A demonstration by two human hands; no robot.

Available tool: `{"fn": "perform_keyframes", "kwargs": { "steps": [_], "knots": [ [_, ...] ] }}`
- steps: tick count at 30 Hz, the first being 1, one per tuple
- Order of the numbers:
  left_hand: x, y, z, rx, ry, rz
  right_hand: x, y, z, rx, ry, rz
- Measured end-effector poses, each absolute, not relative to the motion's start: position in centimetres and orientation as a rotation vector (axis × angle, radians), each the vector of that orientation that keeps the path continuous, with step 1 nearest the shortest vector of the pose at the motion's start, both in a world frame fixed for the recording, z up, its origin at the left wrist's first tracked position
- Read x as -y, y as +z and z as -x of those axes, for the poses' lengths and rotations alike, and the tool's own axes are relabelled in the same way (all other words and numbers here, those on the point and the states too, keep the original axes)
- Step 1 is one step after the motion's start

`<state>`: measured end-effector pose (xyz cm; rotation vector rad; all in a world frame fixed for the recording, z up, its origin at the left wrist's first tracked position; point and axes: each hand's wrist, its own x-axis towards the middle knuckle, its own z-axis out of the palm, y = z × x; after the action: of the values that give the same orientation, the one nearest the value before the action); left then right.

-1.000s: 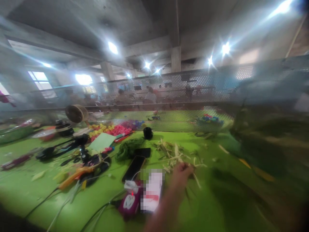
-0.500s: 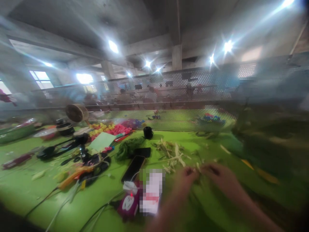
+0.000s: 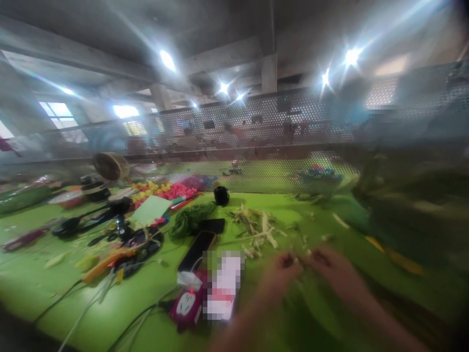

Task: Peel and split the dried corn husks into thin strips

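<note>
My left hand (image 3: 280, 271) and my right hand (image 3: 331, 271) meet low in the middle of the green table (image 3: 54, 298), fingertips almost touching. Both are smeared by motion. They seem to pinch a thin, pale green strip between them, but I cannot make it out. Just beyond them lies a loose pile of pale dried strips (image 3: 256, 227). A large blurred mass of green foliage (image 3: 414, 215) fills the right side.
A phone (image 3: 196, 249), a maroon power bank (image 3: 186, 305), a coil of green cord (image 3: 190, 220), a black cup (image 3: 221, 195), an orange glue gun (image 3: 110, 259) and cables lie to the left. Coloured bits (image 3: 168, 189) are heaped by the perforated metal screen (image 3: 256, 127).
My right hand came into view from the right and joined my left hand. Both hands then stayed together while the view shifted slightly.
</note>
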<state>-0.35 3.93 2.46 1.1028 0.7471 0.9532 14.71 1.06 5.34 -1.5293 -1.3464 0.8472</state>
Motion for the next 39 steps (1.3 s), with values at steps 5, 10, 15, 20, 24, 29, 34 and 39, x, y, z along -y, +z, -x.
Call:
{"fn": "perform_keyframes", "kwargs": {
  "steps": [5,10,15,20,24,29,34,39],
  "knots": [
    [-3.5,2.5,0.2,-0.765,0.933,-1.102,-0.8,5.6,-15.0,1.312,0.902,1.565],
    [-3.4,2.8,0.5,-0.780,0.911,-1.085,-0.5,6.0,-15.2,1.309,0.995,1.509],
    [-3.8,2.7,0.8,-0.798,0.889,-1.154,-0.4,5.6,-15.0,1.264,1.100,1.450],
    [-4.1,2.0,0.7,-0.880,0.878,-1.238,-0.2,5.8,-14.8,1.301,1.130,1.436],
    [-4.2,1.6,0.6,-0.845,0.857,-1.236,-0.2,5.9,-14.8,1.340,1.109,1.424],
    [-4.3,1.6,0.6,-0.917,0.834,-1.356,-0.4,5.1,-15.0,1.454,0.903,1.497],
    [-4.3,1.6,0.6,-1.005,0.777,-1.429,-0.2,5.0,-14.8,1.466,0.730,1.567],
    [-4.2,1.7,0.6,-1.005,0.760,-1.573,-0.1,4.9,-14.6,1.444,0.699,1.583]
  ]
}}
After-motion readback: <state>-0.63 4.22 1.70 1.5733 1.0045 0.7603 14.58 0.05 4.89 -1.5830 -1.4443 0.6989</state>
